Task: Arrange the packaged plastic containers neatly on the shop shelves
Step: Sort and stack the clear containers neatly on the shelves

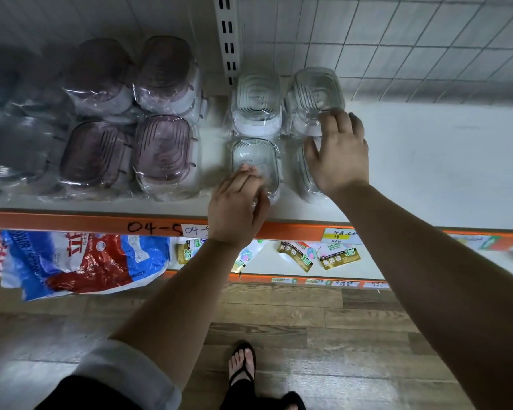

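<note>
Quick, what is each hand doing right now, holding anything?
Left hand: open, resting on the front-left clear container.
Right hand: open, touching the rear-right clear container.

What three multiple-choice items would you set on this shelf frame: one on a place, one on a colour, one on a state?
1. Where do the purple-tinted containers lie relative to the clear containers?
A) to their left
B) to their right
C) on the shelf below

2. What colour is the shelf's front strip?
A) green
B) orange
C) black

3. What is the left hand doing?
A) hanging at the person's side
B) gripping a bag
C) resting its fingers on the front-left clear container

Answers:
1 A: the purple packs sit left of the slotted upright and the clear ones sit right of it.
2 B: the strip marked 04-5 is orange.
3 C: its fingers lie on that container's wrapped lid.
</note>
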A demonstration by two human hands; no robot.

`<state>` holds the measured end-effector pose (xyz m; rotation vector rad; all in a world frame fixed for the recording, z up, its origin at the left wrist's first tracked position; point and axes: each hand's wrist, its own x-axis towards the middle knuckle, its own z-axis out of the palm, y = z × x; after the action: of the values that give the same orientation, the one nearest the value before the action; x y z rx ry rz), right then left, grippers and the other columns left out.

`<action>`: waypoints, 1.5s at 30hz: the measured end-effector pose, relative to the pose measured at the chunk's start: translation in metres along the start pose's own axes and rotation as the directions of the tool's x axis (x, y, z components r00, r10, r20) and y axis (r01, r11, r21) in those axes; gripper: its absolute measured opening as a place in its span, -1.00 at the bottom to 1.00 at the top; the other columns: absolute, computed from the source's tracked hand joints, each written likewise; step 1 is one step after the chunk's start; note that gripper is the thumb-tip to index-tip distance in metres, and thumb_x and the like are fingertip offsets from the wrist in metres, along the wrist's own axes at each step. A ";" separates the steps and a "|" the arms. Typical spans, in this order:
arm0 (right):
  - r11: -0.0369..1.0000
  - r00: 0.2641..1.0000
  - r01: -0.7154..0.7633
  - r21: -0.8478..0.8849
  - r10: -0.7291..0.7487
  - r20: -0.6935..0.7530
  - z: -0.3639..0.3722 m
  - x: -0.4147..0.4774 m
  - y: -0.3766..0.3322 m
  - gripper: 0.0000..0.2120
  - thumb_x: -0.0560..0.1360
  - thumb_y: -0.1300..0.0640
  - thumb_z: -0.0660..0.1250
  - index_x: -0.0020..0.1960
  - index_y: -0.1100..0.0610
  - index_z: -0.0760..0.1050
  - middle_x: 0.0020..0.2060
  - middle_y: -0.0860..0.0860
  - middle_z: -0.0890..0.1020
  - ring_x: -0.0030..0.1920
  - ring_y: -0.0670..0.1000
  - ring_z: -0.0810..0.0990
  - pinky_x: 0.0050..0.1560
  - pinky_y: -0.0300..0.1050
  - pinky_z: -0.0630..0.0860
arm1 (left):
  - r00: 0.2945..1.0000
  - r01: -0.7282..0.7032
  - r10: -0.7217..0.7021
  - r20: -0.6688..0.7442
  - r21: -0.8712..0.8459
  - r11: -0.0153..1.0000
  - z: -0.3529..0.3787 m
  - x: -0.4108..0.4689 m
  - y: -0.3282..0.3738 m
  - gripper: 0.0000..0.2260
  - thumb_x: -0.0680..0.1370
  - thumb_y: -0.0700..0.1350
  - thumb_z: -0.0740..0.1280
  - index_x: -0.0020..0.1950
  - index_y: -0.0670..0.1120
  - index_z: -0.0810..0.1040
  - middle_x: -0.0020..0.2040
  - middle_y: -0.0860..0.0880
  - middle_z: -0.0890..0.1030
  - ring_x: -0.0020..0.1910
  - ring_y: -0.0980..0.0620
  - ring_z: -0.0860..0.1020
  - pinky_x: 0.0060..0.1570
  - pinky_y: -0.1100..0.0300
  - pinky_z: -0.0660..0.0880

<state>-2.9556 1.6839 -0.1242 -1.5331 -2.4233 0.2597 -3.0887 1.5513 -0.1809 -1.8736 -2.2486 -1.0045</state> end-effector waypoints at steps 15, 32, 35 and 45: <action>0.994 0.994 0.075 0.078 -0.080 0.069 -0.133 -0.174 -0.010 -0.66 0.62 0.06 0.20 0.30 0.22 0.47 0.18 0.18 0.53 0.20 0.24 0.44 0.16 0.13 0.41 | 0.978 -0.038 -0.002 0.210 0.183 0.982 -0.144 -0.048 0.121 -0.77 0.62 -0.12 0.22 -0.15 -0.17 0.58 -0.29 -0.15 0.62 -0.34 -0.21 0.57 -0.17 0.03 0.45; 0.911 0.875 0.383 0.151 -0.305 -0.376 -0.286 -0.168 -0.082 -0.78 0.59 0.12 0.23 0.08 0.24 0.56 -0.03 0.15 0.60 0.00 0.23 0.51 0.05 0.07 0.49 | 0.975 -0.115 0.161 -0.154 0.275 0.955 -0.322 0.028 0.155 -0.62 0.63 0.01 0.06 -0.07 -0.09 0.64 -0.15 -0.04 0.68 -0.21 -0.07 0.61 0.02 0.04 0.39; 0.886 0.845 0.437 0.156 -0.345 -0.408 -0.293 -0.140 -0.104 -0.80 0.58 0.14 0.23 0.07 0.22 0.55 -0.04 0.12 0.59 -0.03 0.19 0.50 0.05 0.06 0.46 | 0.965 -0.095 0.157 -0.211 0.274 0.957 -0.336 0.053 0.138 -0.66 0.61 -0.02 0.09 -0.10 -0.09 0.63 -0.16 -0.03 0.68 -0.22 -0.08 0.61 -0.01 0.05 0.36; 0.873 0.801 0.480 0.087 -0.396 -0.449 -0.271 -0.034 -0.180 -0.77 0.49 0.19 0.30 0.11 0.22 0.58 0.05 0.16 0.58 0.13 0.17 0.45 0.21 0.05 0.41 | 0.956 -0.102 0.175 -0.236 0.289 0.952 -0.359 0.139 0.033 -0.69 0.59 -0.01 0.14 -0.06 -0.09 0.65 -0.13 -0.03 0.69 -0.16 -0.08 0.62 0.00 0.04 0.40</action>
<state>-3.0113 1.5790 0.1803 -0.7958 -2.2363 0.0604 -3.2247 1.4939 0.1759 -1.6510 -1.9594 -0.8131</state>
